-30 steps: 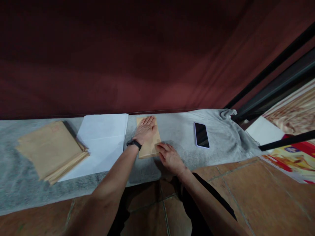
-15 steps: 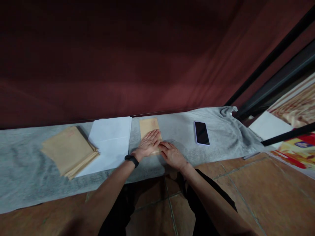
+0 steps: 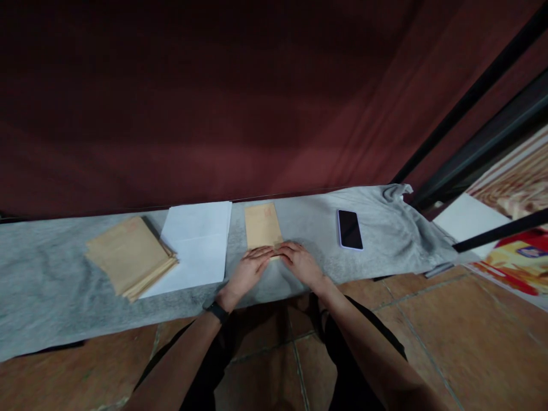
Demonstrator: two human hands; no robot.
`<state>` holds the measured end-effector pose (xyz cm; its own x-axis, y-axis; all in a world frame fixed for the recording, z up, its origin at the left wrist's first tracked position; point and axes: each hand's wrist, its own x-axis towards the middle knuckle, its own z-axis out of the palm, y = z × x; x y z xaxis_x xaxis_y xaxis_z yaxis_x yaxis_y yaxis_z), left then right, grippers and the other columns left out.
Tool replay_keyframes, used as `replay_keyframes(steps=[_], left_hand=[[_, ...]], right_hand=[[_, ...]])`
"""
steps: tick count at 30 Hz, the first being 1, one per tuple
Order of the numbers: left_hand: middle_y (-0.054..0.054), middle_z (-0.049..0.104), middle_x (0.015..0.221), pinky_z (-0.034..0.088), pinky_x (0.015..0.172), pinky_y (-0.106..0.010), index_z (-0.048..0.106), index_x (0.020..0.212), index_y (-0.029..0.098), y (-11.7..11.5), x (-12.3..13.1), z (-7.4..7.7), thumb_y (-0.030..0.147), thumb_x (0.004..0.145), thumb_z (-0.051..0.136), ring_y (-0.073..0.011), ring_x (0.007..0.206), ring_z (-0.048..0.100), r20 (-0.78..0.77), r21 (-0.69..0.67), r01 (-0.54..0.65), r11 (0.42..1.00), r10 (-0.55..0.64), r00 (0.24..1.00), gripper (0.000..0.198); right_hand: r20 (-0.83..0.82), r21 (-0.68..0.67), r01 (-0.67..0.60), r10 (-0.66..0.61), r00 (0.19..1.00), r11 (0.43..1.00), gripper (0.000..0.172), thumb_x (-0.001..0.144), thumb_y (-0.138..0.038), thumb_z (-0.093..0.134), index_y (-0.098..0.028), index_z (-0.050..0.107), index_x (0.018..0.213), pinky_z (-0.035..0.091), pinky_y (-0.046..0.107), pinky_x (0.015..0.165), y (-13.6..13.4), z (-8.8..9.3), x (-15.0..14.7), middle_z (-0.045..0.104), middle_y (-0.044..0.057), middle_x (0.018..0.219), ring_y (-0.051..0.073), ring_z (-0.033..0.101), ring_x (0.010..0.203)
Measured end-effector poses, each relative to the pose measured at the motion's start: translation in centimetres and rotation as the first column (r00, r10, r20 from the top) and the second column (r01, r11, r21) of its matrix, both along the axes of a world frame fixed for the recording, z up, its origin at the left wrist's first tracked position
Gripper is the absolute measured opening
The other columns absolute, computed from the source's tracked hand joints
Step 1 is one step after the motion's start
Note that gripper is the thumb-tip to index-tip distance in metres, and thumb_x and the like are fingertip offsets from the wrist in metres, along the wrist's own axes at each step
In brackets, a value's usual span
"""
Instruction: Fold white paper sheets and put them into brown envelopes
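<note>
A small brown paper envelope (image 3: 264, 225) lies flat on the grey cloth, with faint red print near its far end. My left hand (image 3: 250, 271) has its fingers together on the envelope's near left end, and a dark band circles that wrist. Meeting it from the other side, my right hand (image 3: 302, 265) bends its fingers over the near right corner. Both sets of fingertips almost touch along the near edge, gripping it; the thumbs are mostly hidden. Left of the hands is a stack of white paper (image 3: 199, 240), partly under a pile of brown envelopes (image 3: 128, 251).
A phone in a light purple case (image 3: 350, 229) rests right of the hands on the grey cloth (image 3: 398, 240). Behind stands a dark red curtain (image 3: 257, 114). Black metal bars (image 3: 471, 108) and printed boards (image 3: 522, 257) are at the right, above a tiled floor (image 3: 471, 325).
My left hand has slid from the envelope's middle back to its near edge, uncovering more of it. My right hand stays at the near right corner. The view has shifted slightly.
</note>
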<state>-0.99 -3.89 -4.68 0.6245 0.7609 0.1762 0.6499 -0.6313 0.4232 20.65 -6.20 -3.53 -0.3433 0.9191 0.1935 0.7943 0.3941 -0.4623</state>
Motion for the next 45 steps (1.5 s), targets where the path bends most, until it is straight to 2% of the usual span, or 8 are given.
replay_keyframes(steps=[6,11,16,23,28,31,39,45], left_hand=[[-0.009,0.06,0.144,0.044,0.112,-0.043,0.061,0.135,0.02,0.3,0.8,-0.3,0.021,0.1,0.04,-0.0233,0.133,0.053,0.014,0.065,-0.21,0.976,0.209,0.978,0.041],[-0.011,0.043,0.159,0.041,0.114,-0.048,0.043,0.152,0.02,-0.7,1.6,-0.2,0.016,0.098,0.037,-0.0273,0.146,0.039,-0.141,0.083,-0.311,0.947,0.32,0.937,0.055],[-0.012,0.036,0.163,0.032,0.121,-0.047,0.04,0.154,0.016,-0.7,1.2,-0.4,0.015,0.097,0.033,-0.027,0.152,0.03,-0.226,0.11,-0.289,0.951,0.307,0.924,0.057],[-0.014,0.041,0.159,0.028,0.124,-0.048,0.043,0.152,0.011,-0.3,0.5,-0.6,0.023,0.102,0.026,-0.0261,0.151,0.032,-0.209,0.142,-0.313,0.939,0.338,0.918,0.054],[-0.009,0.039,0.161,0.027,0.125,-0.045,0.037,0.156,0.017,0.7,2.8,-0.5,0.038,0.105,0.025,-0.0217,0.152,0.03,-0.202,0.115,-0.158,0.981,0.179,0.963,0.056],[-0.006,0.034,0.164,0.022,0.126,-0.044,0.036,0.156,0.02,3.0,4.4,-0.6,0.042,0.105,0.025,-0.0216,0.154,0.025,-0.243,0.106,-0.111,0.988,0.133,0.961,0.057],[-0.008,0.034,0.164,0.018,0.126,-0.046,0.034,0.157,0.018,11.6,6.2,-0.4,0.042,0.104,0.026,-0.0227,0.155,0.023,-0.273,0.11,-0.193,0.975,0.216,0.937,0.059],[-0.006,0.031,0.165,0.018,0.126,-0.048,0.032,0.158,0.023,9.1,5.4,-0.7,0.045,0.104,0.023,-0.023,0.155,0.02,-0.31,0.048,-0.162,0.986,0.169,0.936,0.059]], right_hand=[[0.086,0.033,0.118,-0.121,0.989,0.992,0.027,0.101,-0.018,0.049,-0.018,0.069,0.119,0.046,0.039,0.108,0.1,-0.1,-1.6,0.07,0.009,0.125,0.021,0.062,0.118],[0.115,0.073,-0.016,0.007,0.993,0.997,0.046,0.103,-0.027,0.045,-0.011,0.052,0.145,0.033,0.038,0.122,-2.3,-1.6,-4.7,0.054,0.013,0.15,0.021,0.048,0.14],[0.16,0.09,0.042,-0.056,0.986,0.995,0.064,0.103,-0.045,0.045,-0.009,0.037,0.155,0.028,0.044,0.125,-3.9,-2.9,-4.5,0.035,0.015,0.162,0.025,0.032,0.151],[0.184,0.16,0.107,-0.136,0.973,0.981,0.072,0.101,-0.051,0.046,-0.004,0.034,0.155,0.028,0.046,0.124,-4.2,-3.2,-3.3,0.037,0.02,0.16,0.027,0.033,0.15],[0.198,0.172,0.121,-0.155,0.968,0.978,0.07,0.1,-0.051,0.048,-0.002,0.042,0.151,0.027,0.049,0.124,-4.3,-3.7,-3.9,0.043,0.022,0.156,0.03,0.036,0.149],[0.193,0.177,0.135,-0.169,0.967,0.975,0.068,0.099,-0.053,0.05,-0.005,0.047,0.149,0.03,0.053,0.122,-4.2,-3.9,-3.9,0.05,0.022,0.151,0.033,0.041,0.146],[0.189,0.194,0.123,-0.16,0.969,0.973,0.066,0.1,-0.052,0.047,-0.015,0.039,0.154,0.032,0.054,0.119,-4.3,-3.2,-3.8,0.035,0.019,0.162,0.035,0.036,0.148],[0.172,0.213,0.193,-0.231,0.958,0.958,0.065,0.101,-0.044,0.046,-0.006,0.039,0.153,0.032,0.053,0.12,-4.3,-3.9,-4.8,0.038,0.023,0.159,0.035,0.038,0.146]])
